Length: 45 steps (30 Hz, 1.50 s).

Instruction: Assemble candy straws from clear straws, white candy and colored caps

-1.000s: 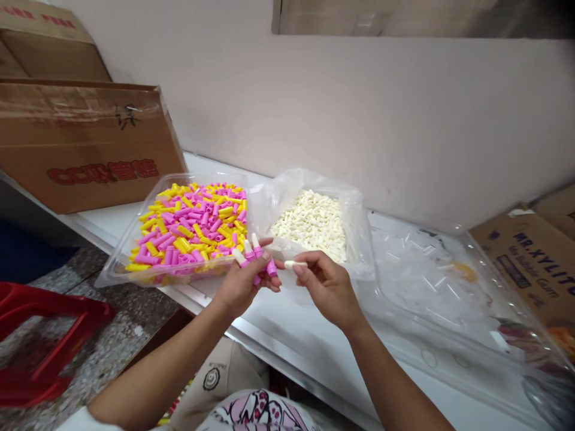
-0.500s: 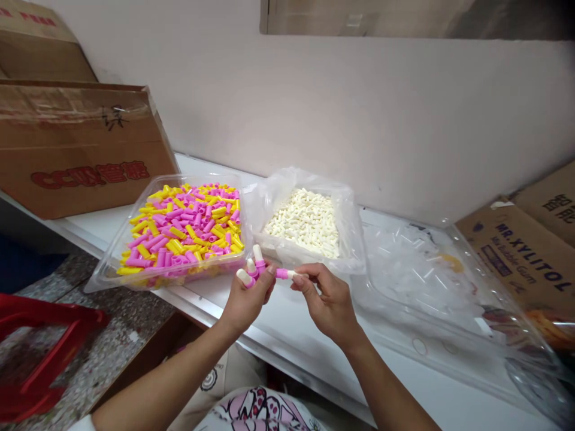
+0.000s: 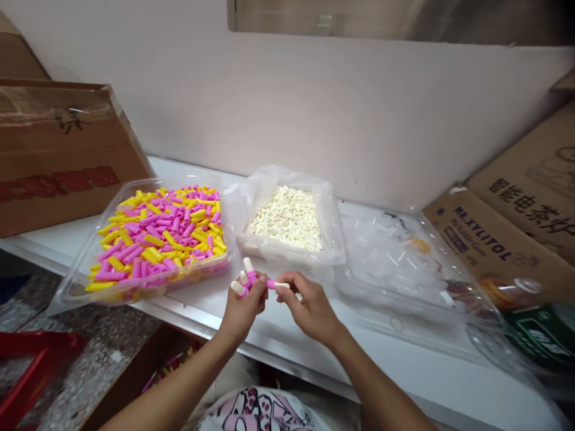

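- In left hand point(image 3: 242, 308), snug grip: three white-tipped pink tubes point(image 3: 251, 276), plus one lone pink tube point(image 3: 271, 284).
- In right hand point(image 3: 311, 306), over the counter point(image 3: 422, 359): white stick point(image 3: 282, 285), pinched at that tube's end.
- Probably light; tube hard, stick snappable; best held softly mid-stick.
- Long way left to right, white end pointing right.

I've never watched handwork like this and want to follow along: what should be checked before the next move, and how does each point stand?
1. Left hand has a grip on the pink tubes: ok; white ends show on three.
2. Right hand pinches a white piece: ok.
3. White piece lines up with the pink tube between the hands: ok.
4. How deep it sits inside: cannot tell.
5. Loose pink and yellow tubes in supply: ok, many.
6. Loose white pieces in supply: ok, many.
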Motion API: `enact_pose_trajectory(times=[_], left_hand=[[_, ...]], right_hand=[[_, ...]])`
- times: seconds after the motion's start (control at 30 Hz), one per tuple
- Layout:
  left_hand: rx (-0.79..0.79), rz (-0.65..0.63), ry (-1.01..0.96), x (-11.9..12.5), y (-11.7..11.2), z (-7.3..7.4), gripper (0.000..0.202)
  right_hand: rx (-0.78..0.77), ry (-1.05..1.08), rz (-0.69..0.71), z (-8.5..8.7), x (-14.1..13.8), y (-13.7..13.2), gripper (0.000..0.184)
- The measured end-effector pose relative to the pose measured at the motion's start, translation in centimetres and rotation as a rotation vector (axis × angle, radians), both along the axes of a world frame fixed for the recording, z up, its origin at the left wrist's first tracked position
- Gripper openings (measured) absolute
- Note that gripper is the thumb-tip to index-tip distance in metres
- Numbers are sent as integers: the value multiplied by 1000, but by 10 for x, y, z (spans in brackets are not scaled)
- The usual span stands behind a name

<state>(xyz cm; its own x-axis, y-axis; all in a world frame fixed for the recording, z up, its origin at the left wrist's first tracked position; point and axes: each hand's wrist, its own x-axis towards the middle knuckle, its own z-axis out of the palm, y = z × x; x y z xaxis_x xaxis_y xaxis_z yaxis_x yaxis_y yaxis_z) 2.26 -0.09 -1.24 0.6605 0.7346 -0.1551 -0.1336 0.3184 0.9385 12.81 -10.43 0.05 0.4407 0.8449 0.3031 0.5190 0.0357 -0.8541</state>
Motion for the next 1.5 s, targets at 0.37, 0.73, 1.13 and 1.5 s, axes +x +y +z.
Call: enact_pose_trajectory(times=[0.37,0.73,1.13,1.5], left_hand=[[-31,-159,52,-5,18,14,35],[-179,-171,-33,-6,15,23,38],[-234,-176,-59,-14,4,31,40],[-14,-163,-44,-19,16,36,41]], right_hand=[[-993,-419,-429,-17,212,-53,11],[-116,-18,-264,21,106,-32,28],[101,195,-87,18,35,-6,25],[-149,-464,30,41,33,-20,27]])
